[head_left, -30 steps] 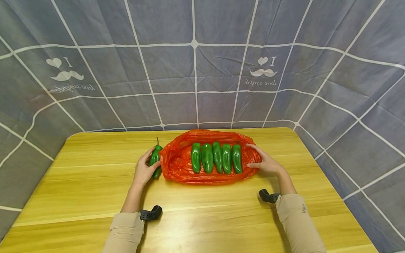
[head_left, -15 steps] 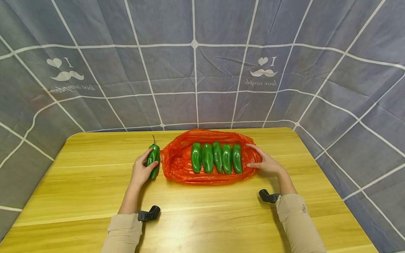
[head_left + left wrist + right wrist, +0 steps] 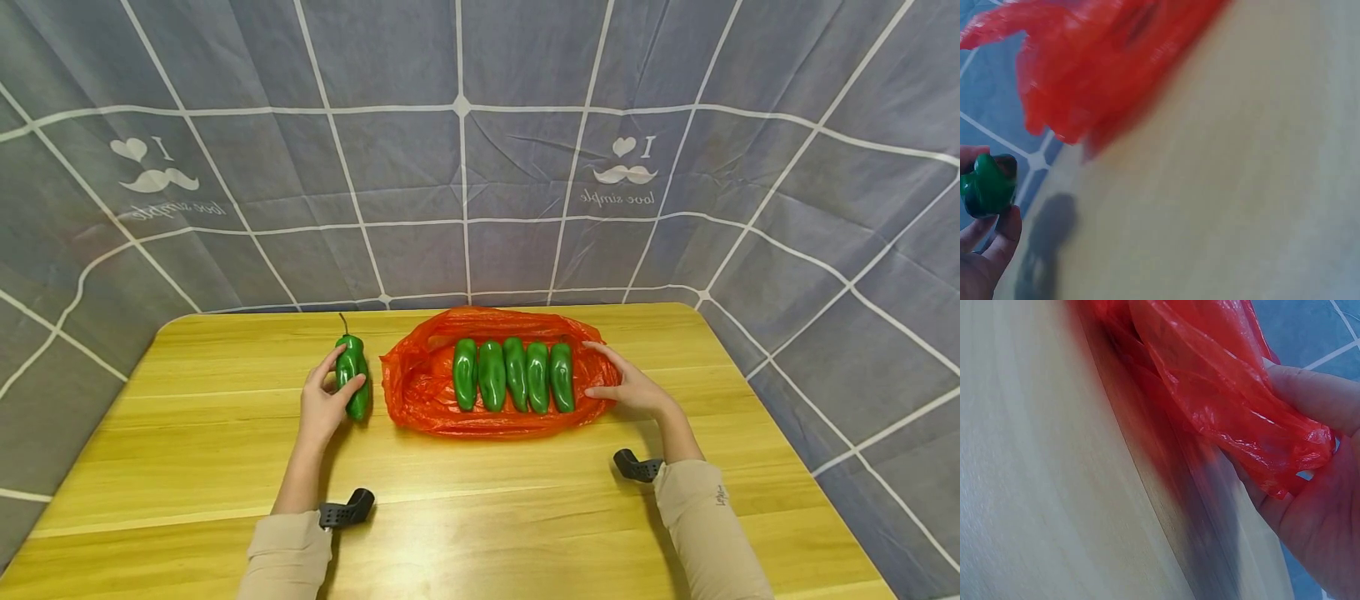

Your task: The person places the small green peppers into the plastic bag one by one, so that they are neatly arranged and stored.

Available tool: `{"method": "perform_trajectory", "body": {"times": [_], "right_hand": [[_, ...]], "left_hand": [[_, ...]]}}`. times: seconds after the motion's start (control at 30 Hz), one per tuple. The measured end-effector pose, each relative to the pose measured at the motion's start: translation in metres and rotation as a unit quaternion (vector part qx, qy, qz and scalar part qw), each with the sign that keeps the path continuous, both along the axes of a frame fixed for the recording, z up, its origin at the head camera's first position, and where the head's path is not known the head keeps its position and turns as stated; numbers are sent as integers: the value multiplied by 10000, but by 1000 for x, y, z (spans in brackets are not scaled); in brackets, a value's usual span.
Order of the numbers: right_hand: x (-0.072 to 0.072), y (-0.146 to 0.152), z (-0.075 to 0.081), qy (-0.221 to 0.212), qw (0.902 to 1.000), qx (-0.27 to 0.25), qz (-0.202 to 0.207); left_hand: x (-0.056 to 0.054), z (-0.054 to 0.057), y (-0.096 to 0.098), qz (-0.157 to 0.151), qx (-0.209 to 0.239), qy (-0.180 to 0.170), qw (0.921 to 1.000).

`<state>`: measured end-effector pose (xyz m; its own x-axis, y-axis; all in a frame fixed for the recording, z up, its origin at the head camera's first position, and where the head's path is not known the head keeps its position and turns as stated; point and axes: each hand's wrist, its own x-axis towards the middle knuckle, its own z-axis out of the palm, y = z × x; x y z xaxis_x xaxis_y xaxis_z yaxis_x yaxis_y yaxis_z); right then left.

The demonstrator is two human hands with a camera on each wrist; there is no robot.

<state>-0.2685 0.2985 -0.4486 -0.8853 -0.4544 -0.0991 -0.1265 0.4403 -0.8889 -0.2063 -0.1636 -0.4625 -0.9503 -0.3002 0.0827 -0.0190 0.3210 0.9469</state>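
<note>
In the head view my left hand (image 3: 325, 403) holds a glossy green pepper (image 3: 352, 377) between thumb and fingers, its thin stem pointing away from me. The left wrist view shows the blunt end of that pepper (image 3: 987, 185) raised over its shadow. To the right lies a crinkled red plastic bag (image 3: 420, 392), mouth spread open, with a gap between it and the left hand. Several green peppers (image 3: 491, 376) lie side by side inside it. My right hand (image 3: 637, 387) holds the bag's right end; in the right wrist view the red plastic (image 3: 1235, 419) sits between thumb and fingers.
Everything rests on a yellow wood-grain table (image 3: 480, 517). A grey cloth with white lines (image 3: 525, 167) hangs behind the table and along both sides. Black camera mounts (image 3: 347, 508) are worn at both wrists, over beige sleeves.
My left hand has moved left with the green pepper, away from the bag's left edge, widening the gap. The right hand, the bag and the peppers in it stay where they were.
</note>
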Motion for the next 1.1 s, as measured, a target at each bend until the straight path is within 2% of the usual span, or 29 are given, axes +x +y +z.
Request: {"method": "perform_trajectory", "body": {"times": [0.23,0.37,0.47,0.57,0.77,0.9,1.1], "right_hand": [[0,0,0,-73,9999,-74,31],[0,0,0,-28,10000,-7,11],[0,1,-1,18,10000,15,35],[0,1,-1,44,10000,12,47],[0,1,-2,24,9999,-39,93],[0,1,-2,14,10000,-37,86],[1,0,-1,4,10000,14,46]], "left_hand": [[4,24,3,387,831,243,9955],[7,40,8,415,1387,414,9886],[8,51,11,339,1625,543,9846],[9,61,16,180,1756,643,9822],[13,75,31,-402,1794,816,9796],[14,76,44,-843,1673,836,9787],[15,71,63,-1385,1414,772,9772]]}}
